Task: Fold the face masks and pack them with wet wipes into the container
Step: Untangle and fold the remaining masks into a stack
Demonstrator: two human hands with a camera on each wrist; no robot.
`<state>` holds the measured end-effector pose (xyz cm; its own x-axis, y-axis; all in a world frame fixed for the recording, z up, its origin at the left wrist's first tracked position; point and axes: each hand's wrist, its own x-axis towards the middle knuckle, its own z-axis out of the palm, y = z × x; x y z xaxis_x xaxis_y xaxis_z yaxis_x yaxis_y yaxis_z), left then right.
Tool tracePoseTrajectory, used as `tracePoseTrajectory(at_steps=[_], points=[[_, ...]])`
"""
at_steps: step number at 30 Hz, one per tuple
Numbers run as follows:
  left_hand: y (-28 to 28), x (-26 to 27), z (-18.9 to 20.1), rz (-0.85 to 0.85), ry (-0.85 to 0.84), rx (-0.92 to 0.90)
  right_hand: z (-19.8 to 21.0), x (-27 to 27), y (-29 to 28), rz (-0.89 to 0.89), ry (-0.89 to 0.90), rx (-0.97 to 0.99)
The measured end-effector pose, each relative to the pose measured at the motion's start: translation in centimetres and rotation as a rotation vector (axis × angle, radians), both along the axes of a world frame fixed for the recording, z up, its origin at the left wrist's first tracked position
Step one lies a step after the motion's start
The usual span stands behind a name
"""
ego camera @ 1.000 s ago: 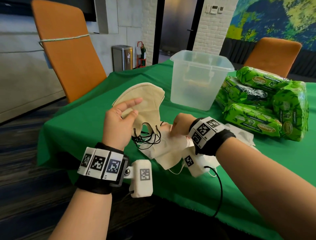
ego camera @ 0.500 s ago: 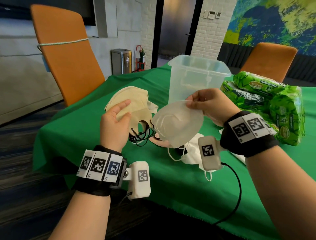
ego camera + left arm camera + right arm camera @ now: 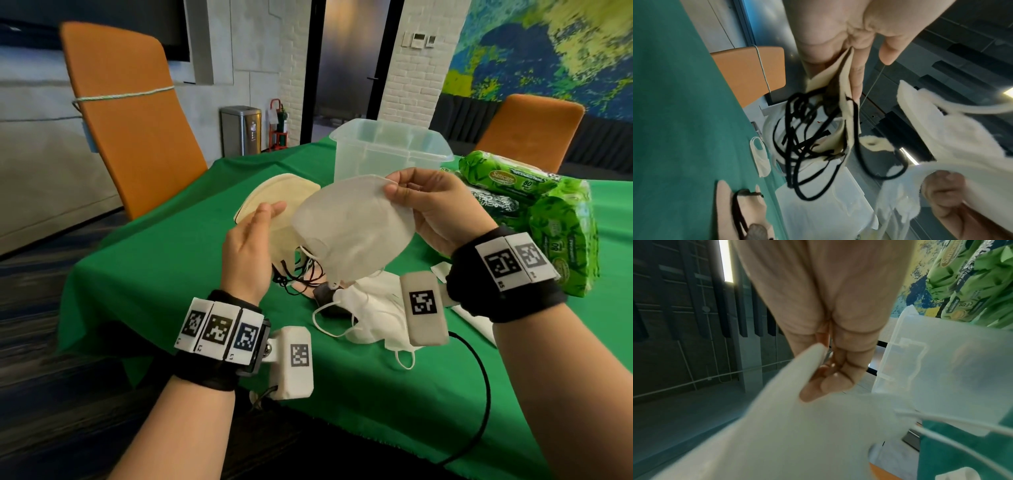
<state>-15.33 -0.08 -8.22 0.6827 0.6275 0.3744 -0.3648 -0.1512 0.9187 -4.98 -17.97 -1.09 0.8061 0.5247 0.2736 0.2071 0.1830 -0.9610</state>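
while the left hand (image 3: 248,255) keeps the folded beige masks (image 3: 274,205) clamped, the right hand (image 3: 433,210) has just pinched 1 white mask (image 3: 352,229) up off the pile, held before the container (image 3: 387,150), ready for folding.

White mask (image 3: 352,226) held up by its top edge, cupped open. Beige masks (image 3: 274,198) folded flat, black loops (image 3: 301,274) dangling. More white masks (image 3: 373,315) heaped on table. Clear container (image 3: 387,154) upright, lidless. Green wipes packs (image 3: 548,212) stacked right of it.
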Motion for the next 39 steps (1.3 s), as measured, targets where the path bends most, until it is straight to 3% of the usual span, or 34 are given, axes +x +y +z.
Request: tracePoseTrajectory(at_steps=[7, 14, 20, 25, 32, 39], points=[[-1.2, -0.2, 0.2, -0.197, -0.099, -0.086, -0.9, -0.1, 0.8, -0.025, 0.07, 0.047], [-2.3, 0.4, -0.4, -0.057, -0.085, 0.017, -2.5, -0.5, 2.2, -0.091, 0.067, 0.003], [-1.7, 0.8, -0.9, 0.036, -0.027, 0.074, -2.8, -0.4, 1.4, -0.026, 0.078, 0.029], [-1.1, 0.8, -0.9, 0.066, -0.022, 0.097, -2.8, 0.0, 0.2, -0.045, 0.077, 0.033], [-0.6, 0.6, -0.9, 0.051, -0.109, 0.147, -2.3, 0.5, -1.3, -0.142, 0.051, -0.135], [-0.2, 1.2, -1.4, 0.125, 0.028, 0.217, -0.5, 0.4, -1.7, -0.141, 0.088, 0.053]])
